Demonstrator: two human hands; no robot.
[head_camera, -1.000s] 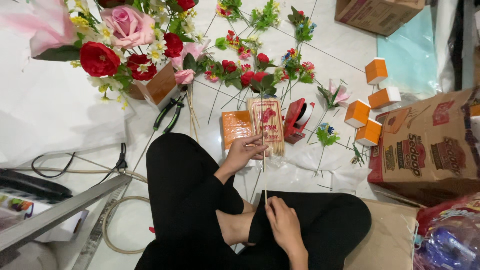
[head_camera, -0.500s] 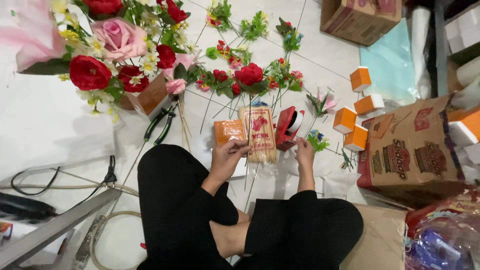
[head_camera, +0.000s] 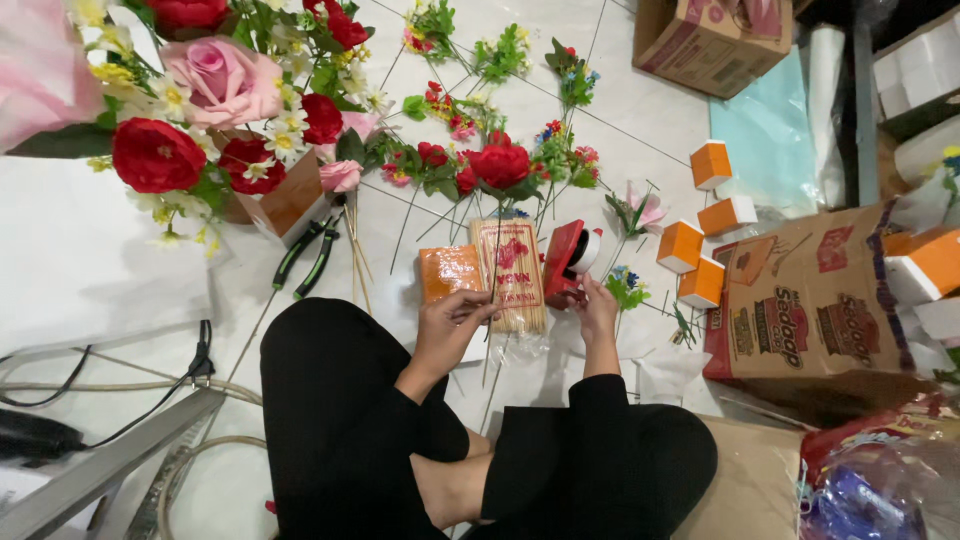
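Here, the left hand (head_camera: 452, 320) rests curled fingers on the packet of sticks (head_camera: 508, 276), lying on the floor at twelve o'clock; the right hand (head_camera: 597, 303) grips the red tape dispenser (head_camera: 562, 262) at one o'clock.

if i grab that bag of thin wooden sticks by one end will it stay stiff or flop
The bag of sticks would probably stay fairly stiff, since the sticks lie packed lengthwise. It looks light for its size. The clear wrap looks slick, and its loose lower end near the left hand might let sticks slide out.
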